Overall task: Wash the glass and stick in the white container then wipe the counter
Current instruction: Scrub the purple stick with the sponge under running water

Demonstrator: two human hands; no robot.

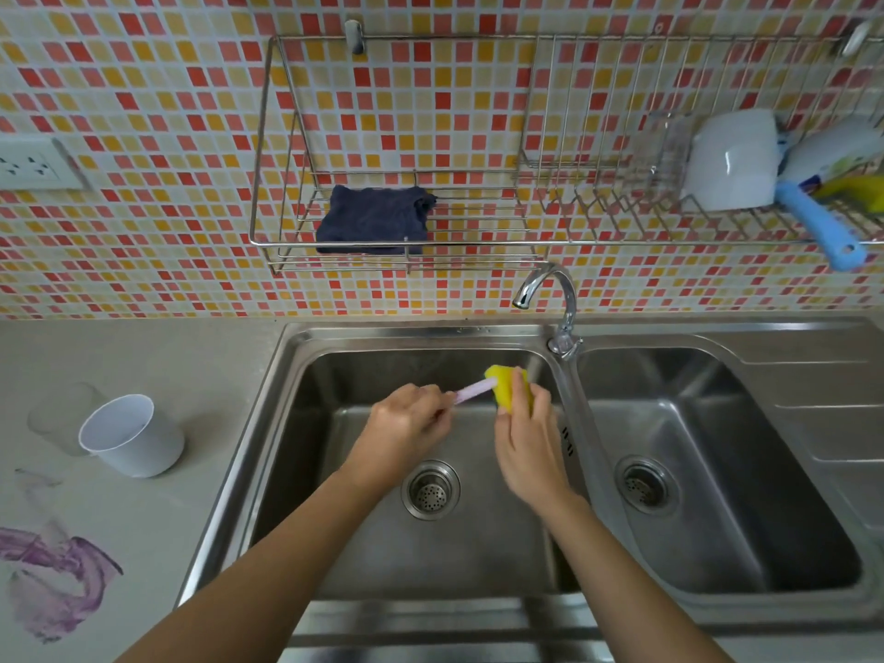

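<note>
Over the left sink basin (363,543) my left hand (406,428) pinches a pale purple stick (139,390). Its far end is buried in a yellow sponge (502,387), which my right hand (526,442) grips. On the counter to the left the white container (131,435) stands open and tilted toward me. A clear glass (60,416) stands just behind it, partly hidden. A purple stain (57,567) is smeared over the counter's near left.
A chrome faucet (550,299) rises between the two basins, spout over the left one. On the wall rack (268,241) lies a dark blue cloth (373,220). At the rack's right are a white cup (732,160), a blue-handled brush (823,227) and a bottle.
</note>
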